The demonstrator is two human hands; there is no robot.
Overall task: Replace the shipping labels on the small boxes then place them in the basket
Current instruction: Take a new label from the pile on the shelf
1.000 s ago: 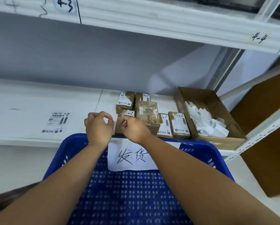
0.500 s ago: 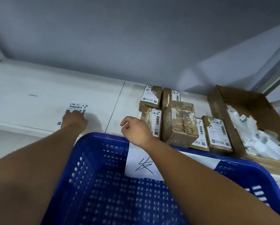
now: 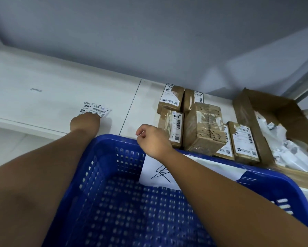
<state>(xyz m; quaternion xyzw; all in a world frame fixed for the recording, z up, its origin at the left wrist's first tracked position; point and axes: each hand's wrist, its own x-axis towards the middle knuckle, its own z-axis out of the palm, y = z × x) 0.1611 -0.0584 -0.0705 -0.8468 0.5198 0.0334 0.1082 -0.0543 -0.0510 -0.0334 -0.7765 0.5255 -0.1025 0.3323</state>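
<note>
Left grip [image 3: 84, 122]: sits on the near edge of the loose labels [image 3: 98, 108], left of centre in the frame. The fingers are hidden behind the back of the hand, so I cannot tell whether they pinch a label or only press on it. Two labels seem to overlap, lying flat on the white shelf [image 3: 42, 97].

Right grip [image 3: 152, 140]: hovers over the far rim of the basket [image 3: 117, 139], centre frame. Fingers are loosely curled, with nothing visible in them. The nearest box [image 3: 172, 125] lies just to its right; contact is unclear.

Boxes: a cluster of small brown ones sits centre right on the shelf, behind the basket rim. Most carry white labels. A larger taped box [image 3: 205, 127] among them shows no whole label on its visible faces. No box is visible in the basket, only a paper sign [image 3: 158, 173].

Right edge: an open carton [image 3: 267, 107] holds crumpled white paper [image 3: 283, 148], probably peeled waste.

Step in hand (judgement): taking one fresh label.
- Lift a single corner, because the overlap risks picking up two.
- Hold it by the edge and keep the fingers off any adhesive.
- Use the right grip to steady the chosen box.
- Lay the label down from one edge and smooth it across, square to the face, barcode uncreased.
</note>
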